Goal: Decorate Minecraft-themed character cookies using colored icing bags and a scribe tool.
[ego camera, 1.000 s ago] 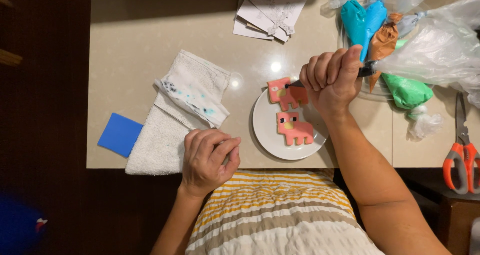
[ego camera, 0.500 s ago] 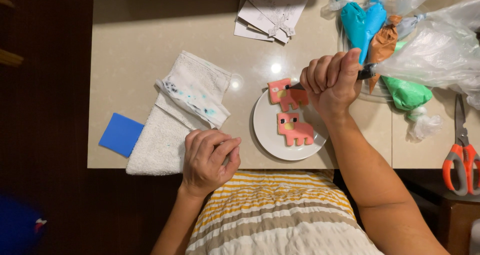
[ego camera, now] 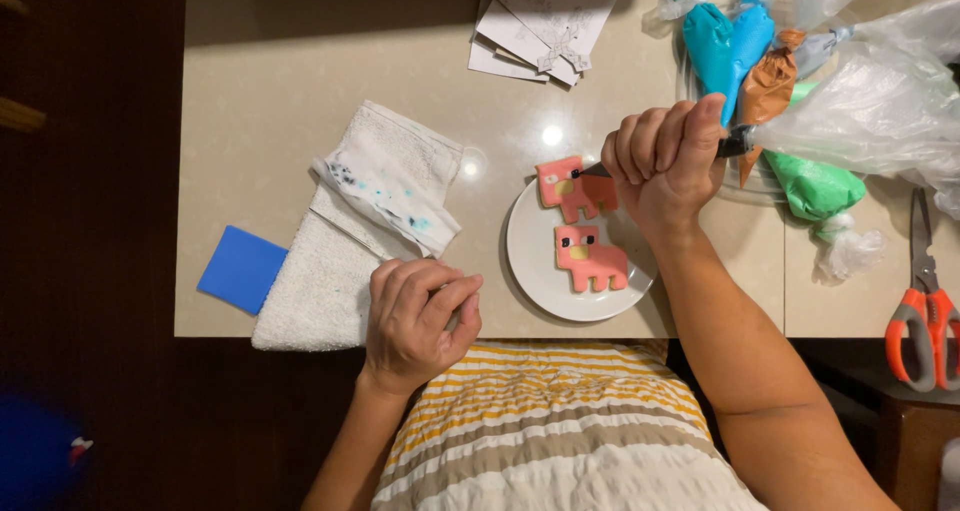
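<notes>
Over the round white plate (ego camera: 540,281) near the front edge of the pale stone table (ego camera: 280,101), a clear plastic piping bag with a dark tip (ego camera: 860,111) is gripped by the right hand (ego camera: 665,161), whose fingers are curled fully shut around the bag's neck, and the tip is laid against the upper of two pink, animal-shaped iced biscuits (ego camera: 575,188). The lower pink biscuit (ego camera: 590,258) lies just below it on the same plate, already marked with small dark dots and a yellow patch. It is judged that fine dark details are best piped with slow, even pressure from the palm, the tip being kept just above the icing and lifted cleanly at the end of each dot so that no tail is dragged. The wrist would be steadied by resting it on the plate's edge. The left hand (ego camera: 415,321) is loosely closed and empty, resting at the table edge on the corner of a white terry towel (ego camera: 320,281); the plate could be better held still by it. A stained white cloth (ego camera: 395,176) lies on the towel for wiping the tip. The point of contact between tip and biscuit is hidden by the knuckles, so what is being drawn cannot be told. The bag's far end, orange-handled scissors (ego camera: 920,321) and coloured icing bags (ego camera: 740,41) are partly cut off by the frame.
</notes>
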